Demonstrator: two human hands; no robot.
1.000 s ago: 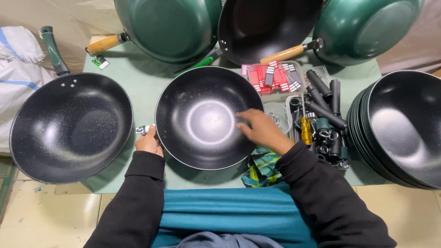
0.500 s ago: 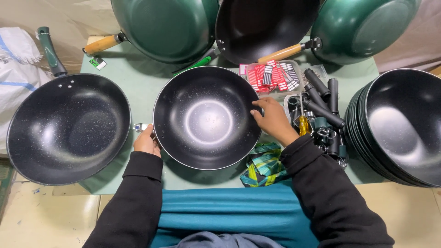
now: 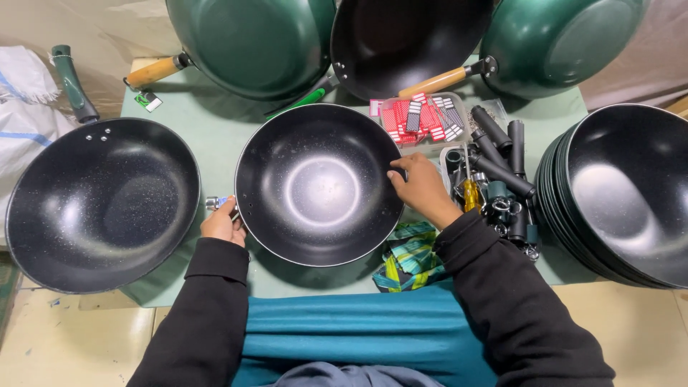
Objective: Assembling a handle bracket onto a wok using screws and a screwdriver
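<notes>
In the head view, a black speckled wok [image 3: 319, 185] is lying mouth-up at the middle of the green table [image 3: 215, 129]. The left hand [image 3: 223, 223] is pressing against its near-left rim, fingers curled closed around a small silvery fitting [image 3: 215, 203] just outside the wall. The right hand [image 3: 423, 190] is resting on the opposite rim, fingers [image 3: 398, 174] pinching the edge.

A second black wok [image 3: 100, 204], with rivet holes showing, is sitting to the left; a stack of black woks [image 3: 623, 193] is standing to the right. Black handles [image 3: 502, 161], a yellow-handled screwdriver [image 3: 469, 192] and small metal parts are crowding a tray just beside the right hand.

To do this well, I judge the right hand should be bracing the rim firmly so the wok is not rocking on its curved base while the left is keeping the fitting square against the wall.
</notes>
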